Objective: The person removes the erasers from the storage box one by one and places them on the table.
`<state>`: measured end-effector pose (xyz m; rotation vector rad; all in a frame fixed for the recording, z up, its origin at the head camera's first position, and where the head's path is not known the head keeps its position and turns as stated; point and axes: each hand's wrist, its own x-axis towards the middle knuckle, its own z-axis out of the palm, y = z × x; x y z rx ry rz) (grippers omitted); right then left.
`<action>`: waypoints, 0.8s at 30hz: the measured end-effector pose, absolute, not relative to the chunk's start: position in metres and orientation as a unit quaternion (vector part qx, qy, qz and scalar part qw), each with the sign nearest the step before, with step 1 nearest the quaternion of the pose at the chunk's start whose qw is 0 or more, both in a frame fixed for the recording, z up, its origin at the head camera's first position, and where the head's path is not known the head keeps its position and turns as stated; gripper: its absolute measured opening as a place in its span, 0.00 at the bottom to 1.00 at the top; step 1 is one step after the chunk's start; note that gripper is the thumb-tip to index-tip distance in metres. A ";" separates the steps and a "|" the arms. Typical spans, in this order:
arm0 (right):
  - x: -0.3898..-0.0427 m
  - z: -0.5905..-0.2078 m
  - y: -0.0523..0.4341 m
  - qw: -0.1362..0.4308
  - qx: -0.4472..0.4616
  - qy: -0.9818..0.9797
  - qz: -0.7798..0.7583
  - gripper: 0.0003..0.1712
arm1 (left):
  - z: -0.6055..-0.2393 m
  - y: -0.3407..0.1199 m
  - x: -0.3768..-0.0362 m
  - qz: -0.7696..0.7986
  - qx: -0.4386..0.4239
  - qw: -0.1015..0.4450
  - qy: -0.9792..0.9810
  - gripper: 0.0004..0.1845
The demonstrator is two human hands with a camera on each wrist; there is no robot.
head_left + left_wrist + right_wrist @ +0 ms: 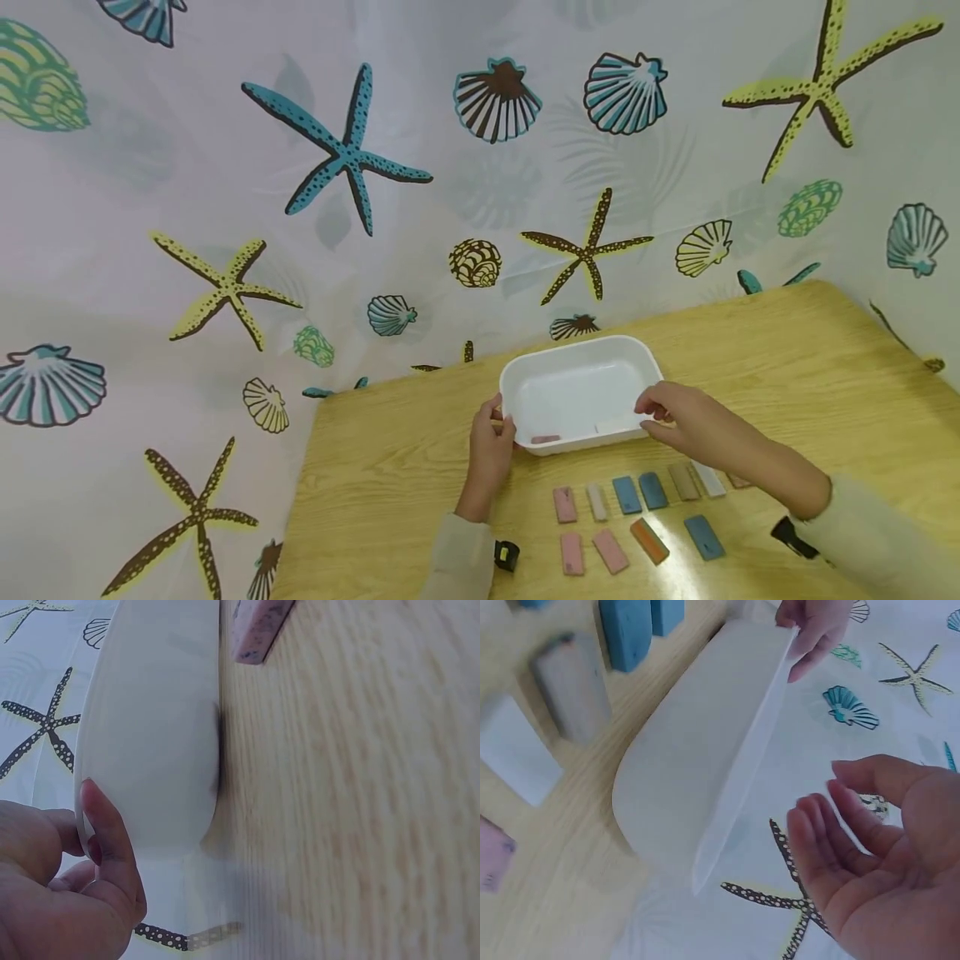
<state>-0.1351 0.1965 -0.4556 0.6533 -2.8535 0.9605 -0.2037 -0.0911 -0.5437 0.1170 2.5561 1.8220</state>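
Note:
A white plastic basin (577, 396) stands at the back of the table; a small pink piece (545, 439) lies in its front-left corner. My left hand (491, 450) pinches the basin's left end, thumb and fingers on either side of the rim, as the left wrist view shows. Over the basin's right end hovers my right hand (678, 417), its fingers loosely bent with nothing between them. In the right wrist view the hand (885, 862) is apart from the basin wall (697, 742).
In front of the basin lie two rows of eraser-like blocks: pink (565, 505), white (596, 502), blue (627, 495), tan (684, 482), and one orange and green (649, 541). The wooden table (375, 483) meets a hanging cloth (420, 250) printed with starfish and shells.

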 end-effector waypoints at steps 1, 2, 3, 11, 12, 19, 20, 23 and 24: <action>-0.143 -0.455 0.194 0.032 0.223 -0.924 0.309 0.08 | -0.544 -0.092 -0.204 0.580 0.035 0.000 0.814 0.23; -0.151 -0.455 0.192 0.030 0.233 -0.923 0.304 0.09 | -0.544 -0.092 -0.204 0.581 0.033 0.002 0.813 0.22; -0.159 -0.456 0.189 0.026 0.242 -0.922 0.300 0.09 | -0.544 -0.093 -0.204 0.581 0.033 0.001 0.813 0.22; -0.196 -0.467 0.180 -0.014 0.261 -0.927 0.269 0.10 | -0.545 -0.092 -0.204 0.584 0.033 0.005 0.811 0.22; -0.198 -0.468 0.179 -0.018 0.263 -0.927 0.267 0.10 | -0.545 -0.092 -0.204 0.584 0.032 0.007 0.811 0.22; -0.210 -0.473 0.177 -0.059 0.319 -0.911 0.255 0.09 | -0.544 -0.093 -0.206 0.590 0.038 0.008 0.806 0.22; -0.212 -0.475 0.177 -0.068 0.327 -0.908 0.251 0.08 | -0.544 -0.093 -0.207 0.592 0.039 0.011 0.805 0.22; -0.218 -0.480 0.176 -0.102 0.340 -0.902 0.245 0.08 | -0.543 -0.093 -0.207 0.594 0.039 0.018 0.803 0.22; -0.219 -0.482 0.175 -0.115 0.342 -0.901 0.242 0.08 | -0.544 -0.093 -0.207 0.595 0.040 0.019 0.803 0.22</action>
